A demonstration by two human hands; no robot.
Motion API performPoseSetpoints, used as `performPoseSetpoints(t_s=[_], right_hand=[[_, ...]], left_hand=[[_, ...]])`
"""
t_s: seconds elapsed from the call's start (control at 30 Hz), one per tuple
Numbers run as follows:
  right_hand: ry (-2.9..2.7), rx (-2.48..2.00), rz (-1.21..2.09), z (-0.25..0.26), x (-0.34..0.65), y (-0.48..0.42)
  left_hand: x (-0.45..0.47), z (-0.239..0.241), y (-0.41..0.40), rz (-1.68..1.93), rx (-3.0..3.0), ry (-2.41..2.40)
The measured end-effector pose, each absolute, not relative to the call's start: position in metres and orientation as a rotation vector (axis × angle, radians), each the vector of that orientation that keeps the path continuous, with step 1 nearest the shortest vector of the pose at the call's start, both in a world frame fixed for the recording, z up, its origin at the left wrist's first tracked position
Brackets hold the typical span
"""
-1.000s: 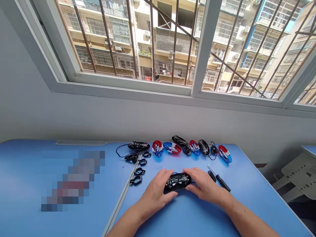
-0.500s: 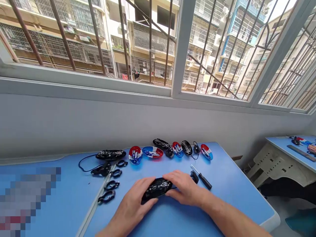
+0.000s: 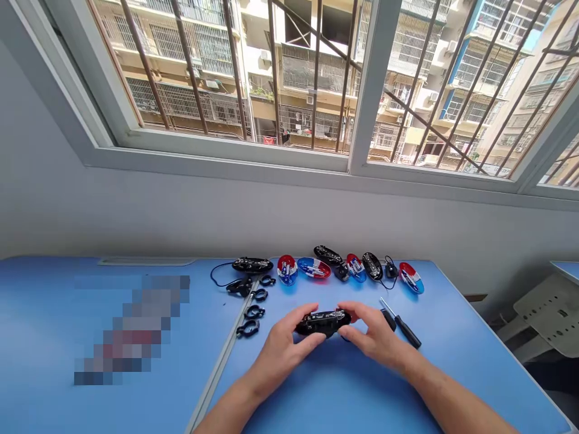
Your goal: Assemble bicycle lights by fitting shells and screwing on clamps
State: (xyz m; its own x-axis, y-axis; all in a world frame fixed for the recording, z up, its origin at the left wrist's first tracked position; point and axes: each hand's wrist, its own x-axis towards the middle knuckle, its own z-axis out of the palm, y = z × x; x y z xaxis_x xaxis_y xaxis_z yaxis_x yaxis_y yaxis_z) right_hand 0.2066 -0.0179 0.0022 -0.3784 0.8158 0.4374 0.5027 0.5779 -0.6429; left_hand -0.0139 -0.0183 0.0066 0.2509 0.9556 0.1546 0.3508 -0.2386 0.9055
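Note:
A black oval housing (image 3: 323,323) with circuit parts showing on its upper face is held in front of me over the blue table. My left hand (image 3: 286,346) grips its left end between thumb and fingers. Its right end is pinched by my right hand (image 3: 376,336). A bit of black cable shows under the housing by my right thumb. Just beyond my right hand lie a small black part (image 3: 389,319), partly hidden, and a screwdriver (image 3: 408,331) with a black handle.
Along the back of the table (image 3: 344,392) lie several red-and-blue translucent oval covers (image 3: 313,267) and black oval housings (image 3: 252,265). Several black ring clamps (image 3: 248,328) line the seam at left. A blurred patch (image 3: 136,331) covers something farther left. A barred window stands behind.
The view has swung left, so the table things appear farther right. Both hands still hold the housing, which has turned to lie more level, its face tipped differently.

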Motion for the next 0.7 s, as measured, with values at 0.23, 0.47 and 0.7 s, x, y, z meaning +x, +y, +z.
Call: performPoseSetpoints(t_s=[0.23,0.47,0.7], right_hand=[[-1.682,-1.306,1.143,0.0,0.195,-0.015],[-1.771,-1.349,1.128,0.011,0.201,-0.015],[-2.115,-1.112,0.73,0.008,0.21,-0.019]], left_hand=[[-0.01,0.012,-0.019,0.857,1.271,0.975],[-0.012,0.006,-0.013,0.854,1.039,0.861],[-0.012,0.012,-0.014,0.884,0.995,0.862]])
